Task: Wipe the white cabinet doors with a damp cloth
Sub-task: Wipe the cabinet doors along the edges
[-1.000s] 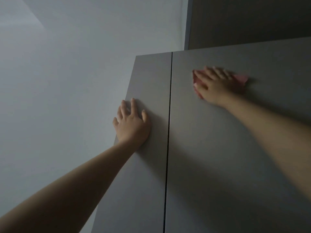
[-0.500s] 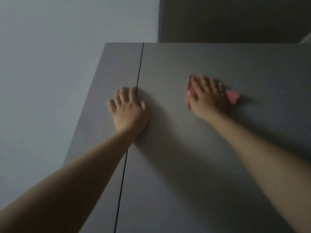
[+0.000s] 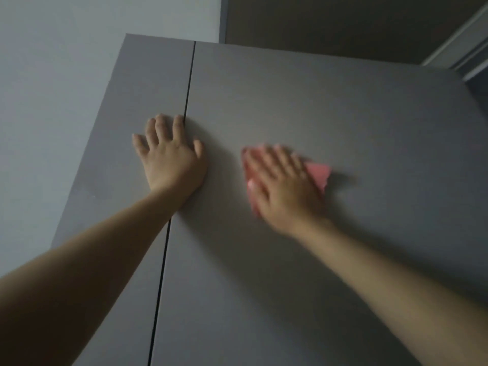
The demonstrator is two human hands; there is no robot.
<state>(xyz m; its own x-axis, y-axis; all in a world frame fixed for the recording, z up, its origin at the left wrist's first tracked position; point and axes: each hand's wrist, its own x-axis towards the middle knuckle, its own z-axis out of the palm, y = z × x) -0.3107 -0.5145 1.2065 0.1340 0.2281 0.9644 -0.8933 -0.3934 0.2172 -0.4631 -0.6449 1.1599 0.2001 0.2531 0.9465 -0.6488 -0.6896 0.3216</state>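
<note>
Pink cloth, flat under right hand

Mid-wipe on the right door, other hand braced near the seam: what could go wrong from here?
1. The right hand only presses the pink cloth flat, with no grip around it; the cloth could slide out and drop.
2. The left hand lies across the seam between the doors; a shifting door might pinch a finger.
3. Bare palm on the left door may leave smudges.
</note>
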